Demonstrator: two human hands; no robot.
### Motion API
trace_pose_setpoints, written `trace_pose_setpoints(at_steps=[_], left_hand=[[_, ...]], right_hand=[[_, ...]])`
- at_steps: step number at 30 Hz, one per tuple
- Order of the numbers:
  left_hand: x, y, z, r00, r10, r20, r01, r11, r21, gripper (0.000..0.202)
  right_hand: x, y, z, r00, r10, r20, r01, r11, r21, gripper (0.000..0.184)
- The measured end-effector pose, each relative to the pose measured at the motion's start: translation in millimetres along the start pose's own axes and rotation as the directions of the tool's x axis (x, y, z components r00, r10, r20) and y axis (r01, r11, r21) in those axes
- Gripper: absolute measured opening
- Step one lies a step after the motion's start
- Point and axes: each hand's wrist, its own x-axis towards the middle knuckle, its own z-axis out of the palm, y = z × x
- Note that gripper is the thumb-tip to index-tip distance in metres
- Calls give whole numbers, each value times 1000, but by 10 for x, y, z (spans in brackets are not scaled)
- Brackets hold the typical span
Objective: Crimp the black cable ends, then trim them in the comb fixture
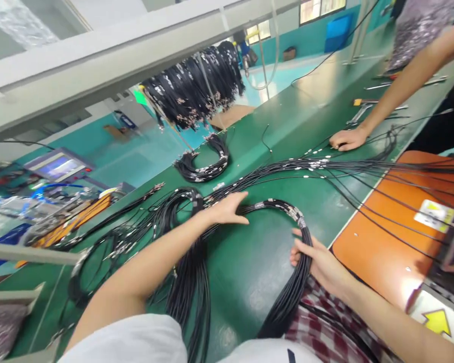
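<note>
— Gripping what with the right hand (pixel 318 258)?
— A curved bundle of black cables (pixel 283 302), with fingers curled around it, arching over the green table (pixel 245 282)
— And with the left hand (pixel 225 209)?
— Spreading wide, with thumb apart from fingers, at the bundle's farther stretch; touching or not, cannot tell

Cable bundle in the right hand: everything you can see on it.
The cable bundle is many thin, black, glossy strands, plastic-looking, with pale bands and small light marks along its upper part. It arches over the green table, running from beside the left hand down toward the wearer's body. The right hand curls around it below the bend; lower strands fan out slightly. Both ends are hidden.
</note>
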Motion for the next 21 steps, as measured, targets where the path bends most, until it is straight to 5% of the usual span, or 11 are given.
trace_pose_setpoints(at_steps=[2, 5, 7, 11, 16, 21], left_hand=[[151, 311, 257, 998, 44, -32, -47, 995, -87, 93], [104, 405, 383, 997, -40, -69, 28, 984, -176, 48], [-64, 294, 349, 991, -109, -77, 91, 973, -214, 29], [-448, 57, 279, 980, -185, -70, 156, 942, -298, 24], [-583, -74, 188, 977, -208, -38, 168, 873, -457, 37], [-707, -393, -264, 965, -246, -93, 147, 798, -584, 42]], right_hand=[[-158, -87, 52, 998, -58, 29, 57, 998, 26, 43], [-385, -462, 122, 975, -187, 123, 196, 979, -63, 37], [-486, -757, 132, 957, -233, 171, 256, 958, -130, 35], [-502, -1127, -4, 926, -351, 137, 371, 913, -171, 33], [-449, -1126, -141, 948, -298, 109, 316, 918, -240, 36], [-500, -1090, -45, 974, -211, 77, 224, 894, -388, 40]])
